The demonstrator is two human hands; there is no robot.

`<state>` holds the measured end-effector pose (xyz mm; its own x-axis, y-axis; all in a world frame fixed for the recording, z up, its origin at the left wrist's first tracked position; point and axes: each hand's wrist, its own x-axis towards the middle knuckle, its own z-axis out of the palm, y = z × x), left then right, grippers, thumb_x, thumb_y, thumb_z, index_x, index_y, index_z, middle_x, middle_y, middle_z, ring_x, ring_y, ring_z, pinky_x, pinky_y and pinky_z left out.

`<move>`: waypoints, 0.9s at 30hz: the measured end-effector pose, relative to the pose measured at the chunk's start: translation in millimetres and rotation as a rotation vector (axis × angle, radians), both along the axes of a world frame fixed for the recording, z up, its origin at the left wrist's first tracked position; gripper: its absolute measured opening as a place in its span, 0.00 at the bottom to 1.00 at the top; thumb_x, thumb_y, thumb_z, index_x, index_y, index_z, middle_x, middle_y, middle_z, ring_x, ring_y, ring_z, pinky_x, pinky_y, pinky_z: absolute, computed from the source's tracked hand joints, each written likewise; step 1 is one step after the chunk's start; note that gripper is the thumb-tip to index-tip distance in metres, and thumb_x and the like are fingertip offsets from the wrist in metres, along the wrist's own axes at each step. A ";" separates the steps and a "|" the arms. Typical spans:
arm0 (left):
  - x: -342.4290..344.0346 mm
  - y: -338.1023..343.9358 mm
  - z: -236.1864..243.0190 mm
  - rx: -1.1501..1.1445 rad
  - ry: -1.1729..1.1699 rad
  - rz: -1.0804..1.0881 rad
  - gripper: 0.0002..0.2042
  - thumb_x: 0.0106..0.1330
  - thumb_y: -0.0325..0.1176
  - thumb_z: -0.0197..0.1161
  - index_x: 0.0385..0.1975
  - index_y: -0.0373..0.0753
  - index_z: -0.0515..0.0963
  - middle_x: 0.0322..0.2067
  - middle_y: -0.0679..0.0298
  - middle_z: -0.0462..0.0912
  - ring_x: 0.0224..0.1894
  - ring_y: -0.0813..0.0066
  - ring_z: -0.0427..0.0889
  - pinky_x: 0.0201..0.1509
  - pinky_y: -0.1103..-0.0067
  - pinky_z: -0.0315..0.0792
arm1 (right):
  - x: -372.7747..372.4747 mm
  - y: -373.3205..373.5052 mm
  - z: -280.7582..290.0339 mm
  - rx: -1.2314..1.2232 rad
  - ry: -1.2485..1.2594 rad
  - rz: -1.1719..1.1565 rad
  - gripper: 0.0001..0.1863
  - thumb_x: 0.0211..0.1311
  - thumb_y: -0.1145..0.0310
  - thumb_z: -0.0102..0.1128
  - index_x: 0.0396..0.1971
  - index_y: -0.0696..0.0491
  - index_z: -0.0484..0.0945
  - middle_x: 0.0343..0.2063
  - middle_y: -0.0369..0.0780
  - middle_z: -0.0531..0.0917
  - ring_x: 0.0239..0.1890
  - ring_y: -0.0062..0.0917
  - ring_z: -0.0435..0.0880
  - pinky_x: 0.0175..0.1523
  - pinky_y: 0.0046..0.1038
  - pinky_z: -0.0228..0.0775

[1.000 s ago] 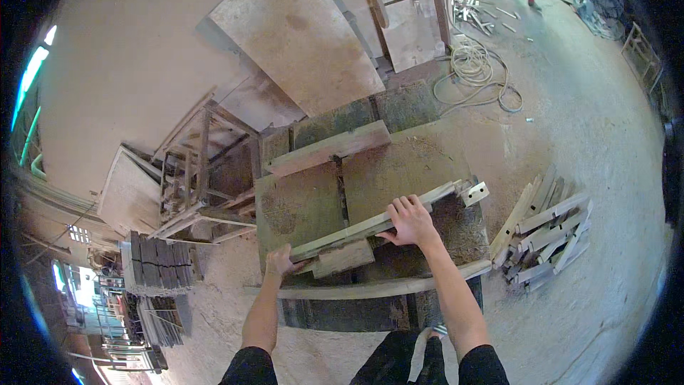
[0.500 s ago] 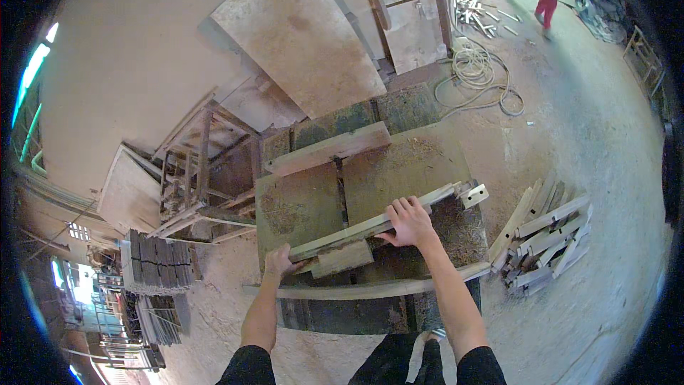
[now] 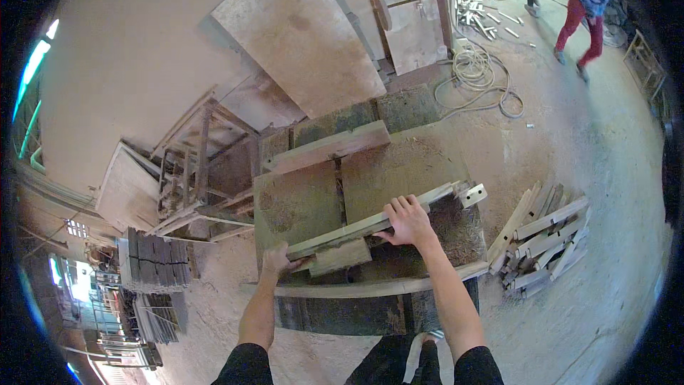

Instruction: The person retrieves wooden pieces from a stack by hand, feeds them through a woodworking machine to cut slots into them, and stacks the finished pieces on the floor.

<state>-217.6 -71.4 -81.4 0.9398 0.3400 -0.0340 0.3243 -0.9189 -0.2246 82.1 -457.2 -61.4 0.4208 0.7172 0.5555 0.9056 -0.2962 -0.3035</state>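
A long wooden bar (image 3: 342, 237) lies slantwise over the dusty machine table (image 3: 299, 203), its far end up to the right. My left hand (image 3: 276, 259) is closed around the near left end. Farther along, my right hand (image 3: 409, 219) grips the same bar, thumb on the near side and fingers over the top. Under the bar, between my hands, sits a short wooden block (image 3: 340, 257). Beyond the bar's right end is a small pale wooden piece with dark holes (image 3: 474, 195). A wooden plank (image 3: 331, 148) stands on edge across the table's far part.
A curved wooden strip (image 3: 385, 289) runs along the table's near edge. Cut wooden pieces (image 3: 545, 235) are heaped on the floor at right. Left stands a wooden frame rack (image 3: 206, 171). A coiled hose (image 3: 474, 64) lies beyond the table. Two people (image 3: 581, 11) walk at the far right.
My hands and the bar stay nearly in place. At the far right, the two people have walked closer, and the one in red trousers has moved right.
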 end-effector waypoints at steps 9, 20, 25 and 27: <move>4.6 -12.3 5.0 -0.034 -0.114 -0.091 0.36 0.43 0.69 0.72 0.34 0.38 0.76 0.30 0.52 0.86 0.33 0.51 0.87 0.37 0.63 0.81 | -0.7 -3.8 -2.4 -0.043 -0.031 -0.023 0.36 0.49 0.33 0.64 0.35 0.56 0.78 0.33 0.44 0.79 0.41 0.38 0.79 0.53 0.40 0.68; -6.1 4.0 -3.9 -0.014 -0.180 -0.130 0.36 0.43 0.70 0.71 0.33 0.39 0.76 0.27 0.52 0.85 0.32 0.51 0.87 0.34 0.60 0.80 | -0.3 -0.4 2.8 -0.055 -0.056 -0.029 0.36 0.51 0.32 0.62 0.34 0.56 0.78 0.33 0.44 0.80 0.42 0.37 0.79 0.52 0.39 0.67; 0.1 -8.6 -3.9 -0.011 -0.185 -0.152 0.37 0.44 0.73 0.69 0.32 0.38 0.77 0.26 0.52 0.85 0.31 0.51 0.87 0.34 0.60 0.80 | -0.1 -3.6 -2.4 -0.055 -0.052 -0.027 0.36 0.52 0.32 0.62 0.34 0.56 0.78 0.33 0.44 0.80 0.41 0.37 0.79 0.51 0.39 0.67; 1.1 -7.4 -3.3 -0.010 -0.166 -0.125 0.37 0.44 0.73 0.68 0.31 0.38 0.77 0.25 0.52 0.85 0.30 0.51 0.87 0.33 0.60 0.81 | 0.3 -2.4 -1.1 -0.044 -0.050 -0.021 0.36 0.52 0.32 0.61 0.34 0.57 0.78 0.33 0.44 0.80 0.41 0.37 0.79 0.51 0.39 0.67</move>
<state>-216.5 -78.8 -84.7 0.9677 0.2207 0.1220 0.2393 -0.9562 -0.1683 82.4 -459.6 -62.6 0.4084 0.7328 0.5443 0.9128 -0.3271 -0.2445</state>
